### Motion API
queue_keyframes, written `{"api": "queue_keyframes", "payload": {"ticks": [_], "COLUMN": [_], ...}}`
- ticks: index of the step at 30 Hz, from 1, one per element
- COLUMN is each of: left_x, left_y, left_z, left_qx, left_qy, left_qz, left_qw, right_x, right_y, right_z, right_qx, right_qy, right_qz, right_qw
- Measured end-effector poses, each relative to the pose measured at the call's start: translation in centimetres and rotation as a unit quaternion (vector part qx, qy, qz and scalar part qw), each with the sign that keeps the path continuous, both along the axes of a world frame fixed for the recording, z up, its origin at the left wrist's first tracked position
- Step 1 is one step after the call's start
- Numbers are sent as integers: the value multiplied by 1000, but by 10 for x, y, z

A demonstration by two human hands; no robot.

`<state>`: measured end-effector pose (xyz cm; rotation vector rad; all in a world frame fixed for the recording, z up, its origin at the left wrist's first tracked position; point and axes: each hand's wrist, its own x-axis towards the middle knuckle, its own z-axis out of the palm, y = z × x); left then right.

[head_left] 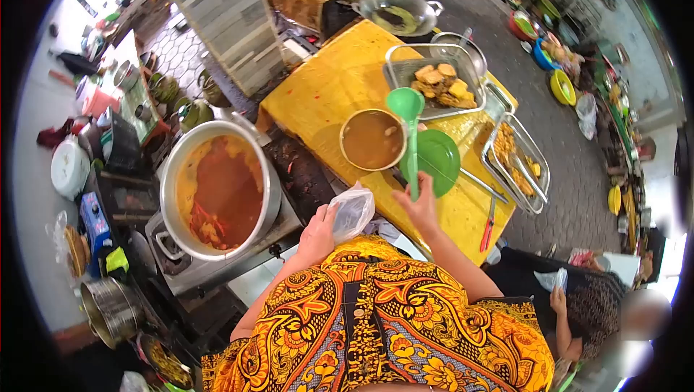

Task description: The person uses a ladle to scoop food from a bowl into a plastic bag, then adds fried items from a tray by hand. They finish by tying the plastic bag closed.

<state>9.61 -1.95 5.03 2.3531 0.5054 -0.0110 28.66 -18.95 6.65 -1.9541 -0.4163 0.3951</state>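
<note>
Now, the R hand (423, 205) is gripping the green ladle (413, 142) low on its handle, w/ fingers and thumb closing round the near end, only slightly open. The ladle is hanging over the yellow-covered table (318, 88), its bowl pointing away from the wearer, toward the far metal tray (391, 77) of food chunks. Its long axis is running roughly straight out from the body, near end by the hand, far end overlapping the tray's near L corner in view; exact ht. above the table, can't tell.

The handle is passing btwn the metal bowl (373, 170) of brown broth on the L and the green plate (442, 163) on the R, partly covering the plate's edge. Meanwhile the L hand (316, 236) is holding a clear plastic bag (352, 213), fingers mostly closed on its side, the bag bulging out toward the table's near edge.

Over on the L, a big pot (272, 193) of reddish broth is sitting on the stove (288, 224). Out R, a 2nd metal tray (547, 181) is holding more food, and a red-handled tool (488, 227) is lying nr the table's R edge. Lower R, a co-worker's hand (559, 299) is holding another plastic bag (551, 279), well apart from the wearer's hands.
</note>
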Motion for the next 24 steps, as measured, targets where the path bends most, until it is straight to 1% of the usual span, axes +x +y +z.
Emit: {"api": "queue_keyframes", "payload": {"ticks": [1, 2, 4, 5, 7, 8, 9, 11, 13, 14, 16, 17, 19, 20, 21, 22, 23, 24], "left_x": [12, 23, 40, 47, 61, 67, 71, 78, 82, 83, 87, 90, 95, 97, 97, 97, 97, 95], "left_y": [-5, -13, -25, -32, -44, -50, -54, -63, -69, -69, -71, -72, -79, -80, -83, -86, -87, -87], "left_z": [10, 22, 22, 23, 34, 39, 43, 45, 41, 38, 36, 40, 52, 48, 46, 44, 43, 42], "left_qx": [21, 15, 20, 29, 18, -14, -45, -58, -23, -19, 28, 32, 152, 117, 121, 77, 32, 27], "left_qy": [-12, -17, -39, -59, -73, -59, -43, -49, -20, -17, -33, -32, -113, -115, -114, -93, -73, -57], "left_qz": [-16, -34, -80, -103, -143, -143, -141, -155, -122, -123, -172, -169, -282, -313, -308, -323, -335, -333], "left_qw": [1000, 999, 996, 993, 987, 988, 988, 985, 992, 992, 984, 985, 941, 935, 937, 939, 939, 941], "right_x": [-11, -21, -36, -39, -38, -36, -33, -28, -29, -30, -36, -38, -44, -47, -49, -50, -52, -52], "right_y": [-4, -5, -7, -12, -24, -32, -40, -57, -77, -84, -97, -102, -107, -109, -108, -107, -106, -105], "right_z": [1, 1, 2, 1, -2, -6, -8, -10, -10, -10, -8, -5, -4, -5, -3, 0, 4, 8], "right_qx": [-13, -15, 67, 64, 28, 38, 38, 21, 5, -11, 2, 11, 20, 24, 28, 31, 37, 41], "right_qy": [29, 28, -44, -46, -7, -42, -42, -80, -88, -97, -82, -70, -64, -48, -33, -34, -7, 19], "right_qz": [6, -15, 1, -22, -42, -62, -79, -91, -114, -126, -122, -118, -103, -92, -80, -74, -57, -39], "right_qw": [999, 999, 997, 997, 999, 996, 995, 992, 989, 987, 989, 990, 992, 994, 996, 996, 998, 998]}}
